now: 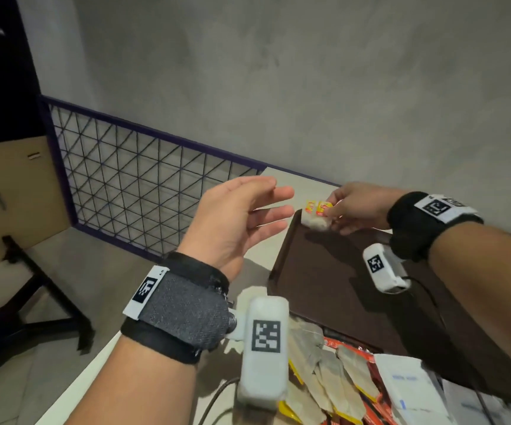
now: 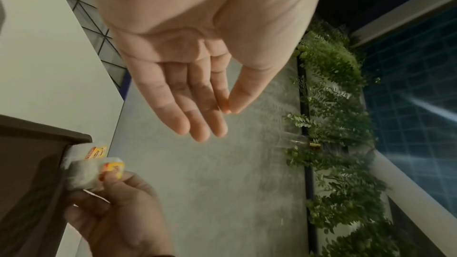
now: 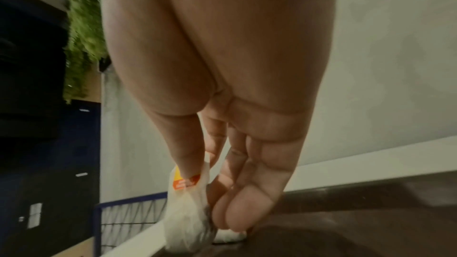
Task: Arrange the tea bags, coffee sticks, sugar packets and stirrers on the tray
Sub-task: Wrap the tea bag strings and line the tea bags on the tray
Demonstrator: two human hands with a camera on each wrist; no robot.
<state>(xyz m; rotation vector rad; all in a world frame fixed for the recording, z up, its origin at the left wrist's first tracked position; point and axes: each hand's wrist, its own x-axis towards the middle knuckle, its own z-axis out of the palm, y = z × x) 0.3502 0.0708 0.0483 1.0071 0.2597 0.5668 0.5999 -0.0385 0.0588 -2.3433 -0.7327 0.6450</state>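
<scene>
A dark brown tray [image 1: 325, 271] lies on the white table. At its far left corner my right hand [image 1: 344, 207] pinches a white tea bag [image 1: 320, 220] by its yellow-red tag; the bag [image 3: 188, 212] hangs down onto the tray [image 3: 346, 222]. A second tea bag [image 2: 81, 150] leans against that tray corner [image 2: 49, 136], right beside the held one [image 2: 84, 175]. My left hand [image 1: 248, 213] hovers open and empty, left of the tray, fingers pointing toward the bags. In the left wrist view the left hand [image 2: 197, 105] has straight fingers.
A heap of tea bags [image 1: 334, 375], red coffee sticks [image 1: 367, 394] and white sugar packets [image 1: 410, 388] lies on the table in front of the tray. A wire-mesh railing [image 1: 131, 185] and grey wall stand behind. A cable [image 1: 214, 400] trails from my left wrist.
</scene>
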